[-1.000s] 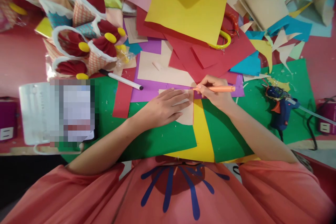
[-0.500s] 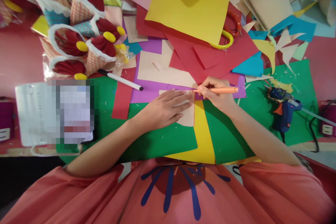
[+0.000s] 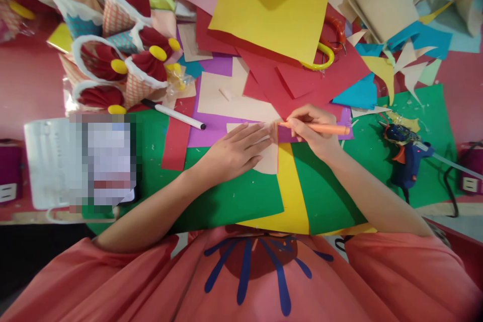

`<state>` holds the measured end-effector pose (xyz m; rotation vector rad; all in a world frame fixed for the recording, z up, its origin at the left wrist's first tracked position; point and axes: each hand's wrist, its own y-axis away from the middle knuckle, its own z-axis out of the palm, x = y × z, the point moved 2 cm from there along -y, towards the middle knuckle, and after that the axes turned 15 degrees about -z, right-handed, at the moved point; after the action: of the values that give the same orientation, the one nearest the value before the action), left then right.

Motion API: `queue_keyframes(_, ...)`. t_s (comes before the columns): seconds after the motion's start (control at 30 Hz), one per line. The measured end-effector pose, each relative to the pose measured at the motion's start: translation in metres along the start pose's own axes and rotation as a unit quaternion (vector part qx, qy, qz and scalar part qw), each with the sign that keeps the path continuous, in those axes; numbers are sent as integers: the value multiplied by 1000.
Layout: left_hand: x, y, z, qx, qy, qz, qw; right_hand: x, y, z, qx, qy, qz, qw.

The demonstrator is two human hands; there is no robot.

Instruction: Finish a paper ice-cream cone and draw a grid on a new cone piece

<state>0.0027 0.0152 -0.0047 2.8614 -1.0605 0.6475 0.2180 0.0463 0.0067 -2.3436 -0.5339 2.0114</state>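
My left hand (image 3: 239, 148) lies flat with its fingers stretched over a small cream sheet (image 3: 268, 160), which it partly covers. An orange line runs down the sheet's right edge. In my right hand (image 3: 313, 131) is an orange marker (image 3: 334, 129), pinched between thumb and fingers, its tip pointing left at the sheet's upper right corner. Whether the tip touches the sheet I cannot tell. Purple paper (image 3: 206, 132) and a yellow strip (image 3: 292, 176) show around the sheet. A white marker with a black tip (image 3: 181, 116) lies to the left of my hands.
A blue glue gun (image 3: 409, 163) lies at right on green sheets (image 3: 226, 201). Yellow-handled scissors (image 3: 322, 60) sit partly under a yellow sheet (image 3: 275, 5). Cloth cones (image 3: 141, 78) crowd the upper left, above a blurred phone (image 3: 111, 161). Red sheets (image 3: 302, 80) and paper scraps lie behind my hands.
The cream sheet has shifted slightly up under my left hand. The orange marker has moved a little up and right, its tip now near the sheet's upper corner.
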Motion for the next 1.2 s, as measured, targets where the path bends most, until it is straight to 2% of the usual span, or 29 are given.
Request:
queue_keyframes(0.2,-3,0,1,-20,25,-16,999,0,-1,-1,-8,6,6,1000)
queue_keyframes(0.37,-3,0,1,0,7,2,1000,4,1,0,-5,-17,21,1000)
queue_keyframes(0.43,-3,0,2,6,8,7,1000,5,1,1,-13,-6,12,1000)
queue_keyframes(0.7,-7,-1,5,-27,36,-15,999,6,0,0,-25,59,-7,998)
queue_keyframes(0.83,-6,-2,4,-14,31,-7,999,7,-1,0,-25,5,28,999)
queue_keyframes(0.93,-6,-2,4,-16,33,-12,999,6,-1,0,4,-40,48,998)
queue_keyframes(1.03,-7,-2,4,-18,27,-30,999,3,1,-1,32,-33,26,999)
queue_keyframes(1.2,-7,-2,4,-20,19,-41,999,6,3,0,-10,-11,4,1000)
